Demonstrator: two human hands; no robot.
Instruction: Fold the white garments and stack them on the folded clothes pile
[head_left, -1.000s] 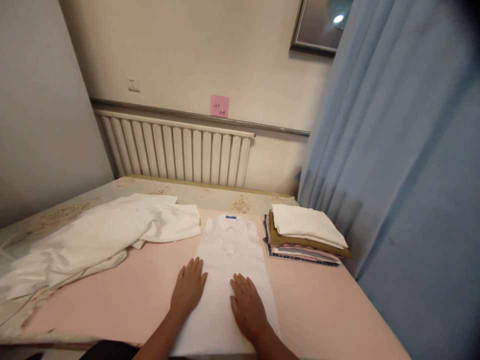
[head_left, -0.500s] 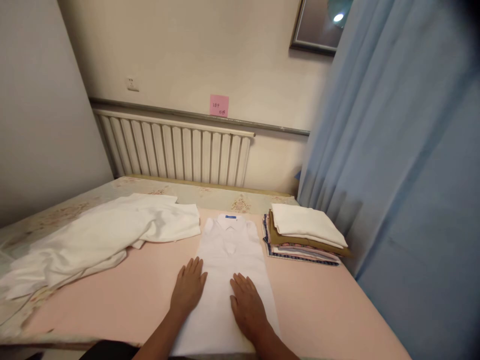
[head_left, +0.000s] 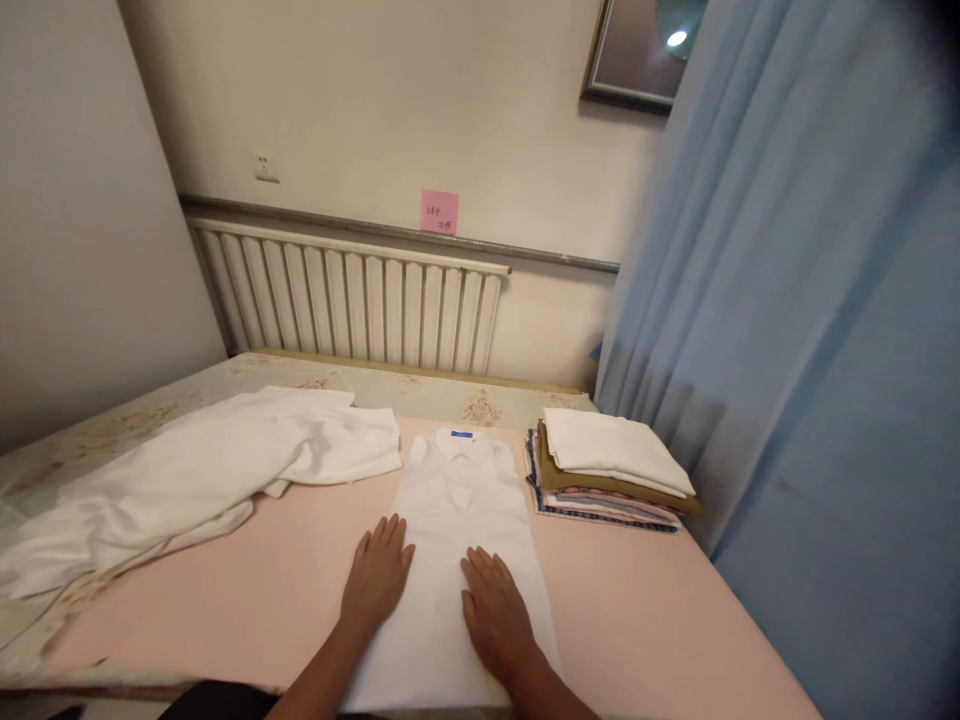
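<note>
A white collared shirt lies flat in a long narrow shape in front of me, its collar and blue label at the far end. My left hand rests palm down along the shirt's left edge, fingers stretched out. On the shirt's right half lies my right hand, also flat with its fingers extended. Neither hand grips anything. The shirt's sleeves cannot be seen, and its near end is partly hidden by my forearms.
Loose white garments spread over the left side. A stack of folded clothes stands at the right, beside a blue curtain. Under everything is a pink sheet over a floral cover. A radiator lines the wall.
</note>
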